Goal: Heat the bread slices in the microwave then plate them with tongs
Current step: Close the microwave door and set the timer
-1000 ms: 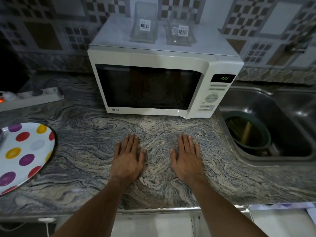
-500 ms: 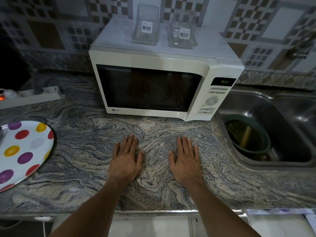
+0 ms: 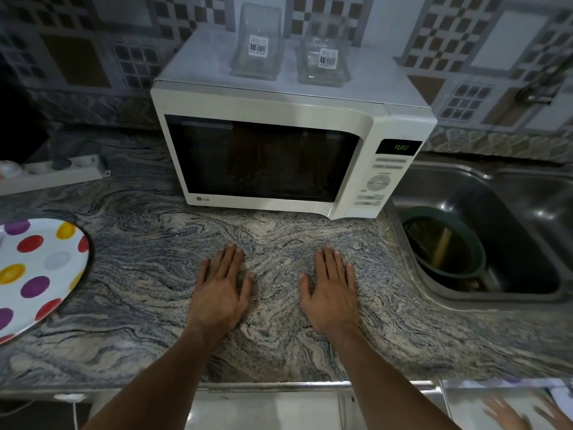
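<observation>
Grey swirled stone is forming the bench (image 3: 130, 305), and both hands are lying flat on it, palms down. The left hand (image 3: 221, 291) and the right hand (image 3: 330, 291) are resting side by side with a gap between them, fingers straight and close together, thumbs pointing toward each other; they are holding nothing. Both bare forearms are reaching in from the near edge of the bench.

Just beyond the fingertips the white microwave (image 3: 288, 144) is standing, a boxy shape with rounded corners. Its dark glass door is closed, and what is inside I cannot tell. Its small display is glowing green, beyond the right hand. On its top two clear plastic containers (image 3: 259, 45) with barcode labels are sitting.

Well to the left of the left hand a round white plate (image 3: 40, 274) with coloured dots is lying on the bench. Bread slices and tongs are not showing in this view. To the right of the right hand a shiny steel sink (image 3: 511, 193) is holding a dark green bowl (image 3: 446, 243). Far left, behind the plate, a white power strip (image 3: 52, 175) is lying.
</observation>
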Tool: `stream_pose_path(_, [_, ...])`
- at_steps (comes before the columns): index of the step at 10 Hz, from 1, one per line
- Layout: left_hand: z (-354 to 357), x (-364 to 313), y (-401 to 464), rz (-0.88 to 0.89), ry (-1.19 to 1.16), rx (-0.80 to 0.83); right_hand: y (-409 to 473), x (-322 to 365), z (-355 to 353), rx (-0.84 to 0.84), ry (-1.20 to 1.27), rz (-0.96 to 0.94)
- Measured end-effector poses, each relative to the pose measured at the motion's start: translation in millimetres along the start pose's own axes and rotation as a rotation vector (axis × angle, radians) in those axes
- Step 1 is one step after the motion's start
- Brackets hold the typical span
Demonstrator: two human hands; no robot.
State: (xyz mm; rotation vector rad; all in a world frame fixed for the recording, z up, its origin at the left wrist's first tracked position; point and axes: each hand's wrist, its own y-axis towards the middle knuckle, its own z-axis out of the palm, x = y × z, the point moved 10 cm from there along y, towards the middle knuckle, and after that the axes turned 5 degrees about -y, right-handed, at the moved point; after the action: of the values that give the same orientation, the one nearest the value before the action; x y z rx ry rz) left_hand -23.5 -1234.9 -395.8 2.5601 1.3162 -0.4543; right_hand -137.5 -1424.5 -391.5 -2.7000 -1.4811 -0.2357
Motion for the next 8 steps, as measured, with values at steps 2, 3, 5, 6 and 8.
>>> stream_pose_path(2, [0.5, 0.6, 0.6, -0.01, 0.014, -0.004, 1.2, -0.5, 0.5, 0.0, -0.001, 0.0])
stream_pose_path(3, [0.1, -0.4, 0.0, -0.007, 0.014, -0.004, 0.6, -1.4, 0.3, -0.001, -0.001, 0.002])
stream_pose_path(5, [-0.1, -0.2, 0.0, -0.008, 0.026, -0.007, 1.4, -1.3, 0.1, -0.014, 0.0, 0.003])
stream_pose_path(6, [0.3, -0.6, 0.6, -0.01, 0.029, -0.007, 1.7, -1.5, -0.3, -0.018, 0.0, 0.002])
stream_pose_path(8, [0.5, 0.3, 0.3, -0.008, 0.038, -0.015, 1.1, -1.7, -0.8, -0.016, -0.002, 0.002])
